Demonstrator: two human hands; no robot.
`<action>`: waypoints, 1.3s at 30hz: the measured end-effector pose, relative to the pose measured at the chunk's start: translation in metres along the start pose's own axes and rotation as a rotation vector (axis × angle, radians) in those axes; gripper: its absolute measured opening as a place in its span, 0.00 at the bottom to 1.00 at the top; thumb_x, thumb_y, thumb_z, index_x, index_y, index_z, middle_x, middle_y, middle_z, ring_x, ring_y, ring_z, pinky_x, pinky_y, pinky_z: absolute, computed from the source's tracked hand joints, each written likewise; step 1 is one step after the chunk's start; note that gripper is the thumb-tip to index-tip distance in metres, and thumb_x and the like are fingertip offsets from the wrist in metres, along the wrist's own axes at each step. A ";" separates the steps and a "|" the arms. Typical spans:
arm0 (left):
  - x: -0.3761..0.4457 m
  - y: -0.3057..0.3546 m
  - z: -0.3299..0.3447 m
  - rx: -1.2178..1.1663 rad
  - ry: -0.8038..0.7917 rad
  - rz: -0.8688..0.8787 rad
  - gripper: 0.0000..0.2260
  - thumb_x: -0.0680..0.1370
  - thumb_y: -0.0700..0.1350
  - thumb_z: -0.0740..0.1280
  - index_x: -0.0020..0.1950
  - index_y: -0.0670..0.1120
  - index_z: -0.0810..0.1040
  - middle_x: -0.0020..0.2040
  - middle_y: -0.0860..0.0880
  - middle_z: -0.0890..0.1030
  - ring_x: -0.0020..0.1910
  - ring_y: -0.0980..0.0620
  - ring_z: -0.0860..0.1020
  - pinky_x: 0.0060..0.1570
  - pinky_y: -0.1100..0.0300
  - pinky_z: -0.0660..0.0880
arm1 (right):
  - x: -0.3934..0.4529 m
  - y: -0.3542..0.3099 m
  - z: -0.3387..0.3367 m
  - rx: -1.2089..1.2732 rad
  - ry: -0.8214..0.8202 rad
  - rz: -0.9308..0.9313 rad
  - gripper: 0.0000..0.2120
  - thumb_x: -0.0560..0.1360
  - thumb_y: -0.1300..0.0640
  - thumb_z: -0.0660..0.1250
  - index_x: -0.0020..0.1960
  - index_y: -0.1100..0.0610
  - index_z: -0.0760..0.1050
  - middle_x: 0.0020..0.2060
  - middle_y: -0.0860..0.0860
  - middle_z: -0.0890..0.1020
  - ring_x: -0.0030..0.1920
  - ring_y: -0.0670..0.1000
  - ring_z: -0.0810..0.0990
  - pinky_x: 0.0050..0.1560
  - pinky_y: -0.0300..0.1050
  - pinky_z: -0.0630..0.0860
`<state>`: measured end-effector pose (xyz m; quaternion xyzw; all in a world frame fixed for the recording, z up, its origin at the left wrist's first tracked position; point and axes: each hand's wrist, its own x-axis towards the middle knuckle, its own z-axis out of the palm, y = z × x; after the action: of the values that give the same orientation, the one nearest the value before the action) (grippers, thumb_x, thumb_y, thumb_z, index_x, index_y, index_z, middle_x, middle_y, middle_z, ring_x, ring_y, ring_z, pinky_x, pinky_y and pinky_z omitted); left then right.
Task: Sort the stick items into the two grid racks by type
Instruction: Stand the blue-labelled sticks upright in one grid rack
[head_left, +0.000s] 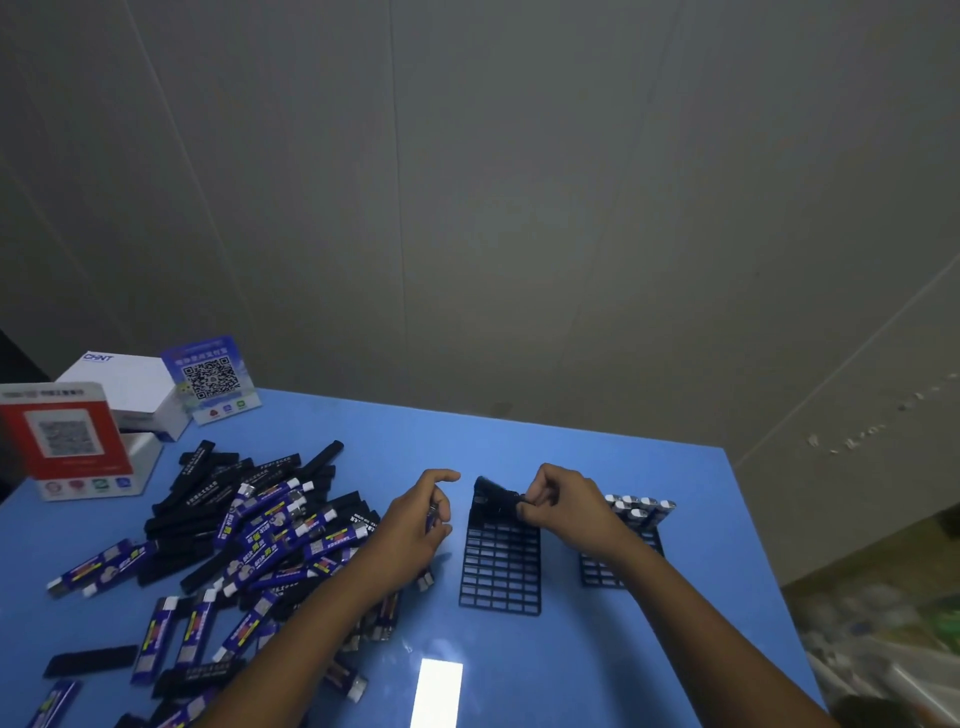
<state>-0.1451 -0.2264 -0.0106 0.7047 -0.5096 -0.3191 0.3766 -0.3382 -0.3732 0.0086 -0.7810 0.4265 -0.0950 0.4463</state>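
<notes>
A heap of black sticks (208, 480) and blue-labelled sticks (270, 525) covers the left half of the blue table (571, 649). Two black grid racks lie ahead of me. The near rack (500, 566) carries several black sticks (493, 498) in its far rows. The right rack (613, 569) carries several blue sticks (641, 508) standing in its far rows. My right hand (561, 506) pinches a black stick at the near rack's far right corner. My left hand (423, 512) hovers left of that rack and grips a blue-labelled stick.
A white box (127, 387), a blue QR-code stand (213, 379) and a red QR-code stand (65, 441) sit at the table's far left corner. The table's right edge (763, 571) drops to a floor. A grey wall rises behind.
</notes>
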 end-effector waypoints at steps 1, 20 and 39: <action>0.001 0.000 0.000 0.001 0.002 0.003 0.24 0.77 0.33 0.66 0.67 0.53 0.66 0.43 0.52 0.74 0.40 0.59 0.74 0.47 0.71 0.72 | 0.000 0.001 -0.002 0.038 -0.013 0.010 0.08 0.72 0.58 0.75 0.42 0.58 0.76 0.40 0.57 0.85 0.40 0.51 0.83 0.43 0.40 0.78; 0.004 0.002 -0.003 0.020 0.019 0.020 0.23 0.77 0.33 0.66 0.67 0.53 0.66 0.44 0.51 0.74 0.40 0.59 0.74 0.45 0.72 0.70 | 0.004 -0.013 0.002 0.062 0.081 -0.224 0.12 0.75 0.63 0.73 0.51 0.47 0.81 0.45 0.43 0.86 0.47 0.41 0.83 0.52 0.41 0.80; 0.003 -0.012 -0.006 0.008 0.023 -0.034 0.24 0.77 0.33 0.67 0.68 0.52 0.66 0.44 0.52 0.75 0.41 0.60 0.75 0.47 0.73 0.70 | 0.021 -0.004 0.033 -0.365 0.063 -0.180 0.06 0.73 0.63 0.72 0.46 0.53 0.77 0.43 0.44 0.79 0.45 0.46 0.78 0.48 0.42 0.76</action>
<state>-0.1331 -0.2252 -0.0182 0.7184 -0.4943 -0.3155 0.3742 -0.3051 -0.3679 -0.0122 -0.8805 0.3789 -0.0800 0.2734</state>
